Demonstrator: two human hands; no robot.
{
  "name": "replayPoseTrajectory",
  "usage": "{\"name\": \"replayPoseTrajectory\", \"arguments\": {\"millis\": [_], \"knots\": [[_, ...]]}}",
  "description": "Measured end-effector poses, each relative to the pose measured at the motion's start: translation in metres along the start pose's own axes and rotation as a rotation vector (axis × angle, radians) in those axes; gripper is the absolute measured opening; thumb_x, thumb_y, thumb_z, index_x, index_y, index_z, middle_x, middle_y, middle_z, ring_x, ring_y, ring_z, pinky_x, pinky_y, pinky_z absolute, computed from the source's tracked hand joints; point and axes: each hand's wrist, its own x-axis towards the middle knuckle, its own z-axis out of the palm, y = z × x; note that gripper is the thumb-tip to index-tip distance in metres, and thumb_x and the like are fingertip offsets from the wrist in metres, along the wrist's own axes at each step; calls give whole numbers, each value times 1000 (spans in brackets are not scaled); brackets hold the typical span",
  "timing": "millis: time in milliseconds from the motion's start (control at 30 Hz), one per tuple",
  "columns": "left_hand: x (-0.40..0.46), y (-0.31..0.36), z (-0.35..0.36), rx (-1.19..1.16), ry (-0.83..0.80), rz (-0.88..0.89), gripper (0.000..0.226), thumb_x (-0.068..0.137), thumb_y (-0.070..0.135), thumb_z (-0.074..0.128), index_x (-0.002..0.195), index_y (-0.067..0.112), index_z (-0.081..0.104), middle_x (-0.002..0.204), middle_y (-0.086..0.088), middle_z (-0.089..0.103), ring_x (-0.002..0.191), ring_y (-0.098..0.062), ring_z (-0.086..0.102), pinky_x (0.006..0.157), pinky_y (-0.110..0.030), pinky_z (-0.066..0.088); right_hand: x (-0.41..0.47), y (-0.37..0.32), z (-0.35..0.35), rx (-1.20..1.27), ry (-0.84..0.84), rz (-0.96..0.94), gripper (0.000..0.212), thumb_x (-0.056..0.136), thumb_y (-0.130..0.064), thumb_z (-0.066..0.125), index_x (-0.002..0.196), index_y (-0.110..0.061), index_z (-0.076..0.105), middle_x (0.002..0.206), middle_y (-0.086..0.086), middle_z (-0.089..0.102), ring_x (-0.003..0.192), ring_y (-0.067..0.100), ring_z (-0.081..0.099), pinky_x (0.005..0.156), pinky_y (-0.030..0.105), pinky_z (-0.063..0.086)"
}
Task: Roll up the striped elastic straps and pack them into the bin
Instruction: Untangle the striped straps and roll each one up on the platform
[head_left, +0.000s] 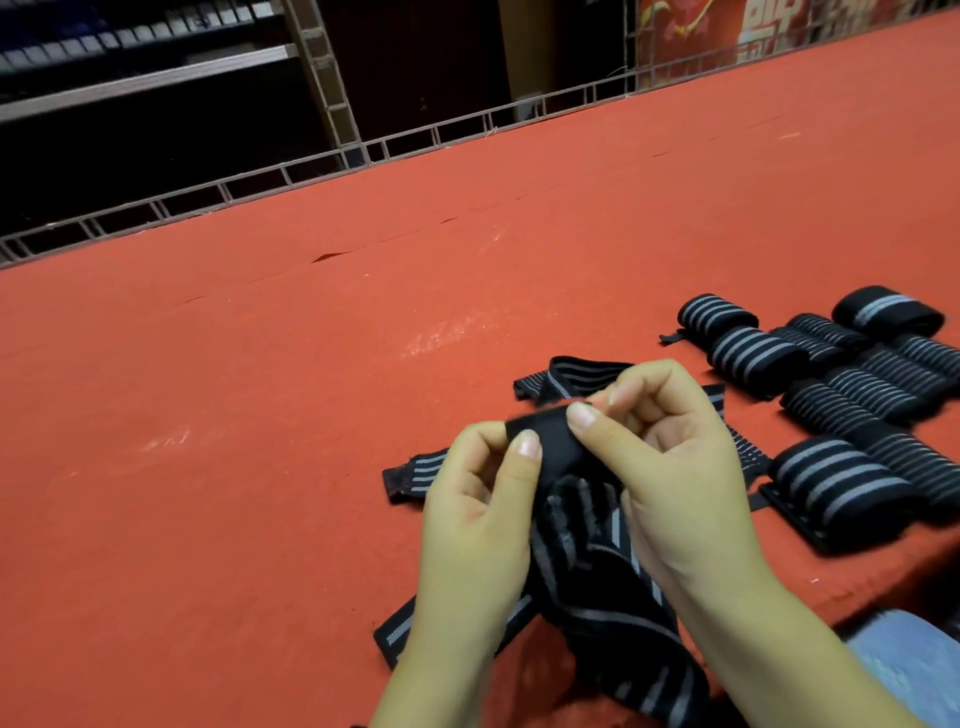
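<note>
Both hands hold one black strap with grey stripes (550, 441) above the red table (260, 415). My left hand (478, 509) pinches its black end between thumb and curled fingers. My right hand (670, 457) pinches the same end from the right, thumb on top. The rest of that strap hangs down into a loose heap of unrolled straps (597, 597) under my hands. Several rolled straps (841, 395) lie in rows at the right. No bin is in view.
More loose strap ends (415, 475) lie flat on the table left of and behind my hands. A metal grid rail (363, 150) runs along the table's far edge, with dark shelving behind. The table's near edge runs by my blue-clad leg (904, 670) at the lower right.
</note>
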Motion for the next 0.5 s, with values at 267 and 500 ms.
{"name": "replayPoseTrajectory", "arguments": {"millis": [267,500], "knots": [[7,6,-10,29,-65,16,28,76,50,72,102,42,64,91,0,76,83,-14,72,72,-26,55,33,-30,13,379,-71,484,23,63,-2,64,68,-17,46,65,4,59,52,12,57,53,25,54],[7,18,-6,-37,-76,71,44,80,26,72,114,48,57,106,0,75,98,-19,72,80,-29,58,49,-53,17,458,-126,504,21,72,0,61,78,-14,48,62,4,62,47,12,61,57,29,59]]}}
